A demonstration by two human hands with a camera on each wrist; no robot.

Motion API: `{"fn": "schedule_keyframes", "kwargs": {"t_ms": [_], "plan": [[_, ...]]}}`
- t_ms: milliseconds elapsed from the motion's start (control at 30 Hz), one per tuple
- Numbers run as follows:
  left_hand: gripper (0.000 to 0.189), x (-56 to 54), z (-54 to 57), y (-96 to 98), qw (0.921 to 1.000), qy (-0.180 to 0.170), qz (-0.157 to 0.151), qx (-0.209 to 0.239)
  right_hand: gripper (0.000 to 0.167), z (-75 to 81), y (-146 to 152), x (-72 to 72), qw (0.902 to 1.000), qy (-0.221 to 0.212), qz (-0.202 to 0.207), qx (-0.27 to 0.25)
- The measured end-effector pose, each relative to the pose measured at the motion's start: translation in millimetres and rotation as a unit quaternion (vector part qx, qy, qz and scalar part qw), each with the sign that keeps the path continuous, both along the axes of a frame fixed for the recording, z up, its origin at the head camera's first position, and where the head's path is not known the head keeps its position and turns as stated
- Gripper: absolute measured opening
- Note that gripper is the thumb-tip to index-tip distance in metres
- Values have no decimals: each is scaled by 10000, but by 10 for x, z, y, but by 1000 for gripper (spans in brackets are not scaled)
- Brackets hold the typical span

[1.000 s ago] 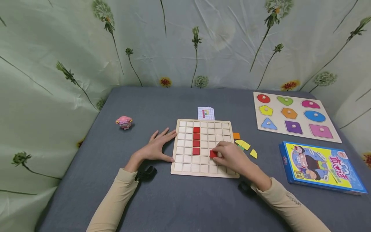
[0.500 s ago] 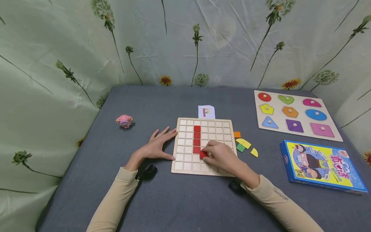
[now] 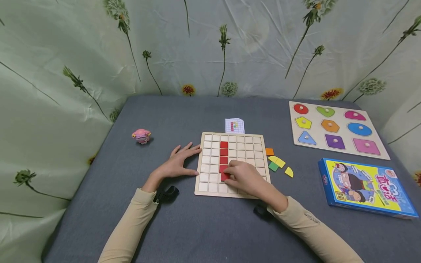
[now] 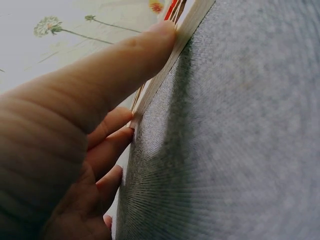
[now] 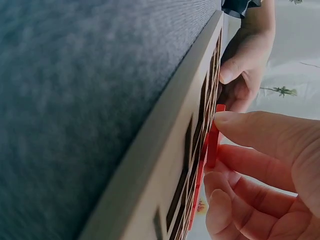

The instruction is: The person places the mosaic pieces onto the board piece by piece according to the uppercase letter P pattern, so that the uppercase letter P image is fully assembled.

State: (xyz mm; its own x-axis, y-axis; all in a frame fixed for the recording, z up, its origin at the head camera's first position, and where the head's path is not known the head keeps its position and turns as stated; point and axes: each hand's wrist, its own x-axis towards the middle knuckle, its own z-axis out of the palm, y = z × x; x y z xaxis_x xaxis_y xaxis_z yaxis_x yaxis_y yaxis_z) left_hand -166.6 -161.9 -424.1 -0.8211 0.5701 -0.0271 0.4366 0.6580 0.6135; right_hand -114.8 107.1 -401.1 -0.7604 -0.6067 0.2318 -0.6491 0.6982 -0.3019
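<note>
One grey tabletop (image 3: 197, 230) carries everything. At its far right lies one shape puzzle board (image 3: 318, 133) with nine knobbed pieces, and in front of that one blue-and-yellow box (image 3: 368, 186). One wooden grid board (image 3: 212, 159) lies near the middle, between two hands.

The left hand (image 3: 177, 163), thumb and fingers spread, rests its fingertips against the board's left edge and grips nothing. The right hand (image 3: 245, 177) reaches over the grid, thumb and fingers pinching one red square (image 3: 224, 177).

One pattern card (image 3: 235, 125) lies just beyond the board's far edge, and one pink toy figure (image 3: 141, 136) stands well apart to the left.

Of the small pieces, four red squares (image 3: 224, 160) fill a run in the third column from the left; the pinched square is at the near end of that run, at the right fingertips, slightly proud of the others in the right wrist view. Beside the board's right edge lie one orange piece (image 3: 269, 151), one green square (image 3: 273, 166) and three yellow quarter-circles (image 3: 289, 172), one of them apart.
</note>
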Motion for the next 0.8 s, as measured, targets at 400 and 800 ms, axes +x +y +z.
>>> {"fn": "schedule_keyframes", "kwargs": {"t_ms": [400,800], "plan": [[79,16,21,2,10000,58,-11,-24,20,26,-48,12,9995,-223,70,211],[79,-4,2,6,10000,28,0,-17,23,4,-71,3,9993,-191,15,333]]}}
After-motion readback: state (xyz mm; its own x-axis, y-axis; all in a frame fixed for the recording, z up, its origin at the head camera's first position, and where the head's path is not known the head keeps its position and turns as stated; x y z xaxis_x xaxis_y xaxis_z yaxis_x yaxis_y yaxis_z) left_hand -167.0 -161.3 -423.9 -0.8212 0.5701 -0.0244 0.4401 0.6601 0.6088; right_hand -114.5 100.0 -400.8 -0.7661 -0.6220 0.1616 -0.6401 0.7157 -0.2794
